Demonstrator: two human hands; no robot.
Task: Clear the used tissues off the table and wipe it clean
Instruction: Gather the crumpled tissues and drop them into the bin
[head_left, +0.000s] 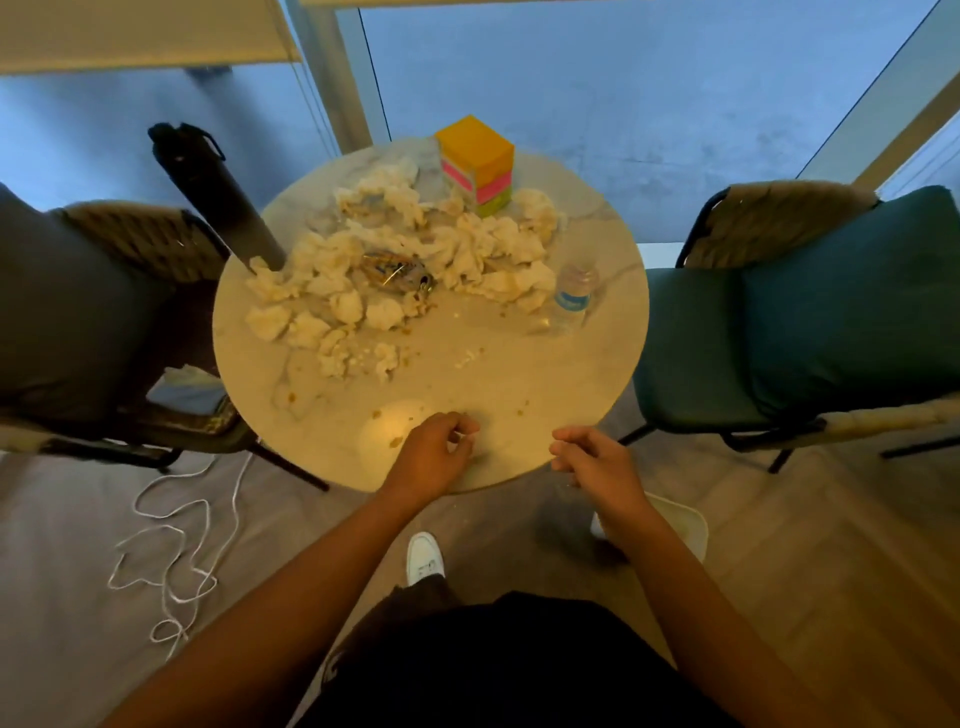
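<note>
Clearly little has been cleared yet. In the head view, the round table (519, 374) fills the middle of the frame, and the used tissues (395, 260) lie in a loose crumpled heap across its upper half, running from the left edge by a dark cylindrical bottle (218, 197) to a spot just beside a stack of coloured sticky notes (475, 166) at the top. A small clear water bottle (574, 299) stands at the right of the heap, touching or nearly touching its edge. Something metallic, perhaps keys (400, 275), sits buried in the middle of the pile (too blurred to be sure). Crumbs (470, 357) dot the bare lower half of the tabletop.

Both hands are at the lower rim, well apart from the heap. The left hand (434, 452) rests over the table edge with fingers curled in; whether it pinches a scrap I cannot tell. The right hand (597, 462) hovers just off the rim, fingers loosely bent, holding nothing visible.

The tissues should handle as very light, soft and compressible, with no stiffness: best gathered by scooping several wads together from the outer edge of the pile and squeezing them. Grabbing near the centre risks lifting the metal item along, and a careless sweep on the right could tip the water bottle.
</note>
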